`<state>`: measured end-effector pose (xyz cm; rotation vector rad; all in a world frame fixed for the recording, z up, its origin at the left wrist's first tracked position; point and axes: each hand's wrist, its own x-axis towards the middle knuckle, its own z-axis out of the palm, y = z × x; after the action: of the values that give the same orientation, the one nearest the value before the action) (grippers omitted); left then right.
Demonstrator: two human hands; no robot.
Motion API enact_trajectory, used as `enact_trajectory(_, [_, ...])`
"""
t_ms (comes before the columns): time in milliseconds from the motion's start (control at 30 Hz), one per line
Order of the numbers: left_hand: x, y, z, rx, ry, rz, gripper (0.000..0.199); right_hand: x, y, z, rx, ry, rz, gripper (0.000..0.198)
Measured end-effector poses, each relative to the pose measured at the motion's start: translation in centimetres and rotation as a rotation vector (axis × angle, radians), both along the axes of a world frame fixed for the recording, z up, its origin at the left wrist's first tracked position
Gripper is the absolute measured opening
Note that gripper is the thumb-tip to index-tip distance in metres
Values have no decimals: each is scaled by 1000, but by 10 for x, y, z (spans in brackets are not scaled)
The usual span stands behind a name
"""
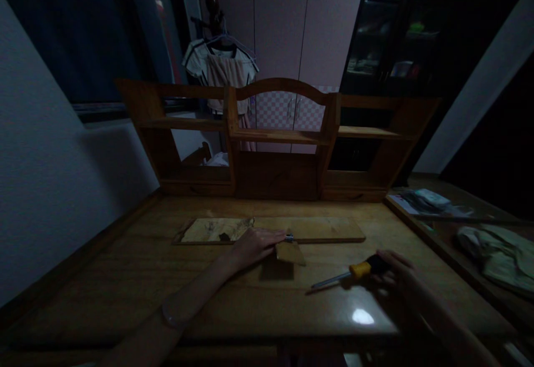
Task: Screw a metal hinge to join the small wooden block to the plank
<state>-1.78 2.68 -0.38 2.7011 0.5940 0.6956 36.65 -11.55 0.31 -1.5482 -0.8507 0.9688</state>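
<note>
A long flat wooden board (321, 228) lies across the desk, its left part pale and stained, with a dark hole. Over its front edge, my left hand (259, 240) reaches from the left, fingers straight and together, thumb hidden. The fingertips meet a small shiny metal fitting (289, 237) and hold a small wooden piece (291, 253), which juts toward me above the desk and casts a shadow. To the right, my right hand (394, 269) is closed around the black end of a yellow-and-black screwdriver (361, 269). Its metal shaft points left and down, apart from the board.
The wooden desktop (167, 278) has a raised shelf unit (277, 178) along its back. A wall (83, 189) borders the left side. On the right, beyond a wooden rim (442, 264), lie a pale cloth bag (496, 253) and plastic packets (431, 199).
</note>
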Motion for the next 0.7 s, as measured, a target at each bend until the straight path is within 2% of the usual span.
enact_trajectory(100, [-1, 2, -5, -12, -17, 34, 57, -5, 3, -9, -40, 158, 10, 29])
enact_trajectory(167, [-1, 1, -5, -38, -38, 59, 53, -8, 7, -9, -34, 93, 36, 31])
enact_trajectory(333, [2, -3, 0, -123, -79, 162, 37, -8, 12, -10, -27, -232, 19, 46])
enact_trajectory(433, [3, -5, 2, -178, -116, 231, 29, -7, 9, -8, -21, -425, 22, 47])
enact_trajectory(600, [5, -6, 4, -242, -157, 308, 22, -13, 11, 12, 198, -939, -47, 35])
enact_trajectory(667, [5, -6, 4, -269, -176, 311, 22, -22, 23, 21, 264, -1048, 79, 32])
enact_trajectory(700, [5, -6, 4, -283, -181, 315, 23, -30, 31, 25, 290, -1048, 239, 33])
